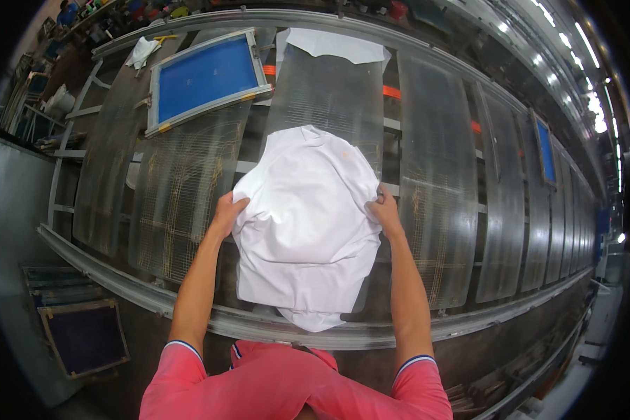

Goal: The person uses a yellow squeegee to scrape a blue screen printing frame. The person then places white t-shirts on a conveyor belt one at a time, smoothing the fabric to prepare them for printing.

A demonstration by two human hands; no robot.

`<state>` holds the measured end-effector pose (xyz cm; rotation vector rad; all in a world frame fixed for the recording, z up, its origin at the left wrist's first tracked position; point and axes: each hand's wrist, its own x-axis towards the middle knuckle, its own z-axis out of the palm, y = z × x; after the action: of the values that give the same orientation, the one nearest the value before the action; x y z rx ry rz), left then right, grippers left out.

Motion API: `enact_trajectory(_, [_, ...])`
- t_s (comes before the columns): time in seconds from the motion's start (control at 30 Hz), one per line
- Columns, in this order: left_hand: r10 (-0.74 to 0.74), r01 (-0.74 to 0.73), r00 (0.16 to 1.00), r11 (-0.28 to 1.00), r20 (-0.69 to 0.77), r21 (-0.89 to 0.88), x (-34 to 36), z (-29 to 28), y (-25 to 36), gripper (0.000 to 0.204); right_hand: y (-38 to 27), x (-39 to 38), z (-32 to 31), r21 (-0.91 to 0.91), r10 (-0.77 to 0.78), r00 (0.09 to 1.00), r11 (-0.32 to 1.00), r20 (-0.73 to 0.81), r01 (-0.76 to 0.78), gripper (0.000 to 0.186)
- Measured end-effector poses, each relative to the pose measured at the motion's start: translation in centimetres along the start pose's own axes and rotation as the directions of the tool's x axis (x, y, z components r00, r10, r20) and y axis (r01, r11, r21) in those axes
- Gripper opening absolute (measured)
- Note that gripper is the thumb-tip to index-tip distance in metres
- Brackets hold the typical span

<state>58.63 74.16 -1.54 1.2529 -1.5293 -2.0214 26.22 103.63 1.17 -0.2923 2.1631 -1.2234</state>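
Note:
A white cloth garment point(304, 210), which looks like a shirt, is spread rumpled over a long metal platen point(322, 94) in front of me. My left hand point(229, 212) pinches its left edge between thumb and fingers. On the opposite side my right hand point(385, 210) grips the right edge at about the same height. The garment's near end hangs over the rail closest to me, and its far end narrows toward the platen's middle. Folds run across its centre and lower part. Another white cloth piece point(336, 47) lies at the platen's far end.
A blue screen frame point(203, 75) rests on the platens at the left, beside a crumpled white cloth point(143, 52). More grey platens point(437, 182) run off rightward between metal rails point(231, 323). A smaller blue frame point(544, 148) stands farther right. Dark framed screens point(85, 336) lean at lower left.

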Motion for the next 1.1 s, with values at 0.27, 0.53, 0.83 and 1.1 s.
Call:
enact_trajectory(0.27, [0.048,-0.06,0.964,0.997,-0.263,-0.04,1.3,-0.9,-0.1,0.018,3.9,1.8,1.0,-0.37,-0.274,0.859,0.923,-0.433,0.107,0.053])
enact_trajectory(0.53, [-0.034,0.057,0.977,0.993,-0.212,0.101,1.2,0.1,0.8,0.023,-2.7,6.7,6.0,-0.388,-0.609,0.782,0.758,-0.132,0.524,0.013])
enact_trajectory(0.83, [-0.081,0.083,0.973,0.997,-0.217,0.0,-0.7,-0.6,-1.3,0.026,-3.4,11.4,7.9,-0.553,-0.425,0.892,0.785,-0.156,0.278,0.012])
enact_trajectory(1.1, [-0.103,0.098,0.977,0.995,-0.185,-0.033,-1.8,-1.1,-1.6,0.033,-5.2,12.1,8.0,-0.582,-0.324,0.938,0.789,-0.122,0.197,0.013])
